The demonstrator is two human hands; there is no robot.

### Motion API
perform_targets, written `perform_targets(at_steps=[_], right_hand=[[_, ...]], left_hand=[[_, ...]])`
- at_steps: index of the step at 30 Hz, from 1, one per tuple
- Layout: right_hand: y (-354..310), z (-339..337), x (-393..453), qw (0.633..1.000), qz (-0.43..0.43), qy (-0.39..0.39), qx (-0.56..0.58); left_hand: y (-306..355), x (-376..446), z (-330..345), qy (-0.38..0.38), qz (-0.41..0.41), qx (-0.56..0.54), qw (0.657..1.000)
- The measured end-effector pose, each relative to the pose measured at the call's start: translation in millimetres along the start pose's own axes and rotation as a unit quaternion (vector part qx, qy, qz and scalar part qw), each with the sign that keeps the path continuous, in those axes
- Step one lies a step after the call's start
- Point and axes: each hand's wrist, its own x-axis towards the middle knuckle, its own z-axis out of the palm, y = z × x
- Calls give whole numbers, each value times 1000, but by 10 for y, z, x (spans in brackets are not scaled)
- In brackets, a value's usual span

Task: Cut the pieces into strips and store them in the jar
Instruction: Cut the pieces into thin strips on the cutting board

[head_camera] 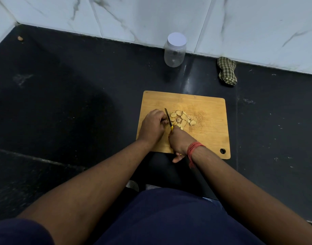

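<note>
- A wooden cutting board (204, 110) is laid flat on a dark stone counter (72, 103), with a round hanging hole at its near right corner.
- A loose heap of pale yellow slices (182, 118) is spread near the middle of the board, the pieces overlapping and touching one another; one browner piece is seen among them.
- A knife (168, 118) with a thin blade and a yellow handle is gripped in the right hand (181, 140), whose fingers are wrapped round the handle; the blade is pointed away from the body and set at the left edge of the heap.
- A red thread band (194, 147) is worn on the right wrist.
- The left hand (153, 125) is placed on the board just left of the blade, its fingers curled down with the tips against the blade side; something small may be pinned under them, but this cannot be made out from this angle.
- A clear plastic jar (174, 53) with a white lid (176, 39) screwed on is stood upright at the back of the counter, against the marble wall (151, 15), well apart from the board.
- A folded checked cloth (226, 70) is left to the right of the jar, also beside the wall.
- A small brown object (20, 38) is seen at the far left corner of the counter.
- Dark blue clothing (160, 218) is visible at the bottom of the view.
</note>
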Motion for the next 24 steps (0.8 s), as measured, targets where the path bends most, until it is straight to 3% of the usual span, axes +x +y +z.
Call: perform_targets(at_steps=[7,10,12,14,15,16,19,21,23,24], right_hand=[[18,-24,31,994,-65,28,-79],[-100,-21,-144,994,-24,21,-100],[-135,20,-241,963,-58,21,-264],[-157,14,-183,931,-108,-25,-349],[-199,15,-222,922,-97,-2,-376],[-195,15,-217,928,-84,-11,-363],[-265,9,-135,986,5,-7,-168],[-238,20,-118,971,-14,32,-237],[-211,35,-173,918,-69,-2,-391],[-223,55,-219,911,-63,-3,-408]], left_hand=[[-63,3,12,17,2,-5,1000],[-74,10,11,15,12,-3,1000],[-63,9,14,20,10,-1,1000],[-53,7,12,22,10,5,1000],[-45,7,8,22,10,9,1000],[-38,9,7,21,10,13,1000],[-25,25,4,23,8,17,1000],[-31,31,17,24,5,21,999],[-36,32,28,23,-6,17,1000],[-34,30,32,23,-13,14,1000]])
